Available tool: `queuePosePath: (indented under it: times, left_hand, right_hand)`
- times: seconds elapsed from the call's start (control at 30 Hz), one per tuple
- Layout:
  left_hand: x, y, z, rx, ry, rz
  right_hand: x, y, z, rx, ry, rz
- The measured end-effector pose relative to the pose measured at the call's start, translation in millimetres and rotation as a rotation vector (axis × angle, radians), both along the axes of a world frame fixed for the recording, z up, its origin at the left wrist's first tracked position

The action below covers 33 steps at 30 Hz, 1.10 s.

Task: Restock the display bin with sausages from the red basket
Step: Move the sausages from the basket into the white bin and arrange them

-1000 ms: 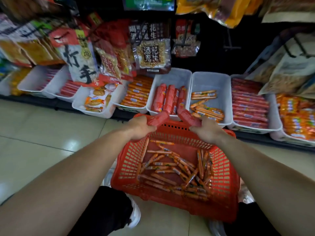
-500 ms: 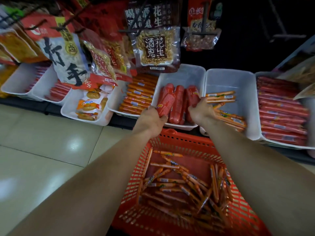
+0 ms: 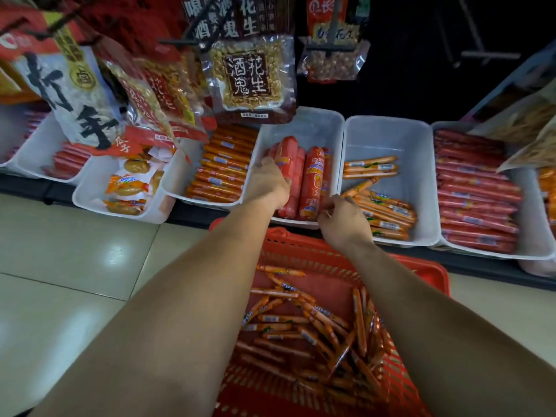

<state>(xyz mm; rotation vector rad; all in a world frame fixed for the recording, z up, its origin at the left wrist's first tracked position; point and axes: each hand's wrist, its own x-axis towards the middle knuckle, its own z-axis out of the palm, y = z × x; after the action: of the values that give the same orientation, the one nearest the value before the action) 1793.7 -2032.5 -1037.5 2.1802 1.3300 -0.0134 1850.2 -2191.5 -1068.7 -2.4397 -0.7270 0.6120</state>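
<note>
Thick red sausages (image 3: 313,182) in a row, lengthwise near to far, in the white display bin (image 3: 304,121) at the middle of the shelf; far part of that bin bare. Left hand (image 3: 269,183) on the left end of the row, fingers curled over the leftmost sausage (image 3: 289,144) and gripping it, wrist over the bin's near rim. Right hand (image 3: 344,219) at the bin's near right corner, fingers bent, tips beside the near ends of the rightmost sausages; pinching anything or not, cannot tell.

Just near of the bin, under both forearms: red basket (image 3: 427,273), with a loose heap of thin orange sausages (image 3: 301,320) inside, crossing at all angles.

Right of the display bin, touching it: 1 right-hand bin (image 3: 388,136) with orange sticks (image 3: 379,206), mostly at its near end. Left of the display bin: 1 left-hand bin (image 3: 177,182) of neatly stacked orange packs (image 3: 222,167). Farther right: 1 end bin (image 3: 529,233) full of long red sticks (image 3: 475,191).

Hanging above the display bin: clear peanut packet (image 3: 252,76) with dark lettering. Left and near: pale glossy floor tiles (image 3: 60,266).
</note>
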Motion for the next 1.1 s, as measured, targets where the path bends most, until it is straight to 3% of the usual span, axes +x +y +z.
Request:
queuePosePath:
  times: [0.27, 0.57, 0.87, 1.1]
  left_hand:
    - [-55.2, -17.7, 23.4, 0.017, 0.036, -0.116]
    - [-166.8, -86.8, 15.4, 0.066, 0.256, -0.557]
    - [-234.7, -115.8, -37.3, -0.046, 0.505, -0.673]
    - [-217.1, -112.9, -88.2, -0.173, 0.594, -0.639]
  right_hand:
    - [-8.1, -33.8, 23.4, -0.024, -0.023, 0.047]
    - [-47.4, -102.3, 44.7, -0.135, -0.139, 0.218]
    - [-79.7, -164.9, -31.3, -0.549, 0.047, 0.313]
    - [-74.9, -161.6, -99.1, -0.605, 0.217, 0.068]
